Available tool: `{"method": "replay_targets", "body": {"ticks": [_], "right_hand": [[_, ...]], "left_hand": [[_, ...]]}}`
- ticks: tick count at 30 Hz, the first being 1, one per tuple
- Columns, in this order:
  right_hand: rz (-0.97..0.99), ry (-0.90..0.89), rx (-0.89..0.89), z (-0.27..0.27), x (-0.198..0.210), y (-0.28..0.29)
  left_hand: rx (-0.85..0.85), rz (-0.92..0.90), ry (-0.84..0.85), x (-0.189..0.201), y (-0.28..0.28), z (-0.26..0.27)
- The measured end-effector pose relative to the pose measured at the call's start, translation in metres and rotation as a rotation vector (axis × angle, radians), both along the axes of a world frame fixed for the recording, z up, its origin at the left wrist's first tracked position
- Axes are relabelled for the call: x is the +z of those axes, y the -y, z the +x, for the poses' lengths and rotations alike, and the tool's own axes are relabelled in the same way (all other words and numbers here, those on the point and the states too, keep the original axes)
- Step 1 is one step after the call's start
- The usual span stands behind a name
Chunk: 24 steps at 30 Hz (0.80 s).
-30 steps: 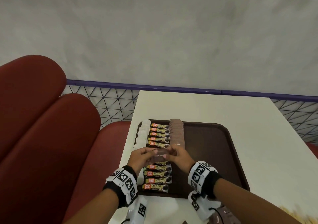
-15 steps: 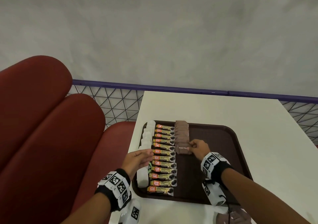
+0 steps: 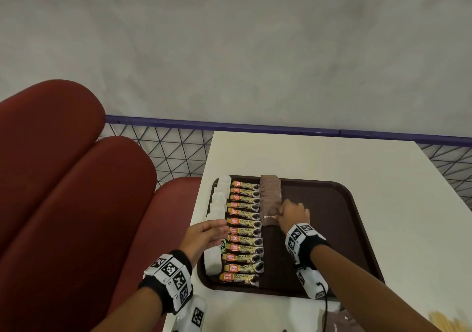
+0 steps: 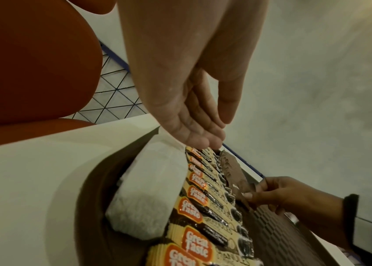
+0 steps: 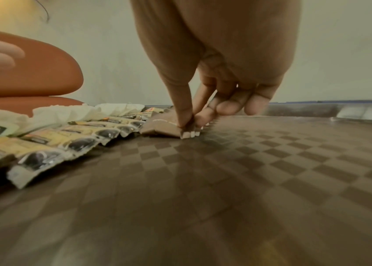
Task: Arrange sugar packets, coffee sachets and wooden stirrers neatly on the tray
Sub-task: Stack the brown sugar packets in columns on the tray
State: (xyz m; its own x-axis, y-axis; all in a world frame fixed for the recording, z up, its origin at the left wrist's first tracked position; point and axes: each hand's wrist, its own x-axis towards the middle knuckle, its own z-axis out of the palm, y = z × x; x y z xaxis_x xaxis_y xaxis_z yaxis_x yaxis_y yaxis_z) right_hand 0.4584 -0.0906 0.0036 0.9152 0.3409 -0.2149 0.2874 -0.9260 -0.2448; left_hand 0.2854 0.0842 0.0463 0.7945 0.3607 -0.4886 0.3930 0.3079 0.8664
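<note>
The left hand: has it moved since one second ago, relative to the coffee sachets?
Yes. The left hand has drawn back leftward off the coffee sachets, toward the white sugar packets, open.

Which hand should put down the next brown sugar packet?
Probably the right hand. It already pinches the nearest brown sugar packet at the row's near end, beside bare tray. The left hand is open over the coffee sachets, farther away.

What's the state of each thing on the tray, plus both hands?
brown sugar packets: overlapping column, nearest one pinched
coffee sachets: full column, flat
white packets: column along tray's left edge
tray: right half bare
right hand: pinches nearest brown packet
left hand: open, holds nothing
</note>
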Motion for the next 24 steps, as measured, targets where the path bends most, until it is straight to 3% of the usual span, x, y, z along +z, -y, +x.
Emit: {"method": "replay_targets", "body": {"ticks": [10,16,24], "right_hand": [[0.233,0.162,-0.02,-0.029,0.012,0.04],[0.237,0.076,0.126,-0.071,0.017,0.094],[0.177,-0.168,0.259,-0.107,0.022,0.176]], "left_hand": [[-0.318,-0.044,-0.112,0.008,0.036,-0.022],[-0.668,0.142,-0.17,-0.004,0.069,-0.042],[-0.926,0.373,-0.149,-0.02,0.118,-0.069]]}}
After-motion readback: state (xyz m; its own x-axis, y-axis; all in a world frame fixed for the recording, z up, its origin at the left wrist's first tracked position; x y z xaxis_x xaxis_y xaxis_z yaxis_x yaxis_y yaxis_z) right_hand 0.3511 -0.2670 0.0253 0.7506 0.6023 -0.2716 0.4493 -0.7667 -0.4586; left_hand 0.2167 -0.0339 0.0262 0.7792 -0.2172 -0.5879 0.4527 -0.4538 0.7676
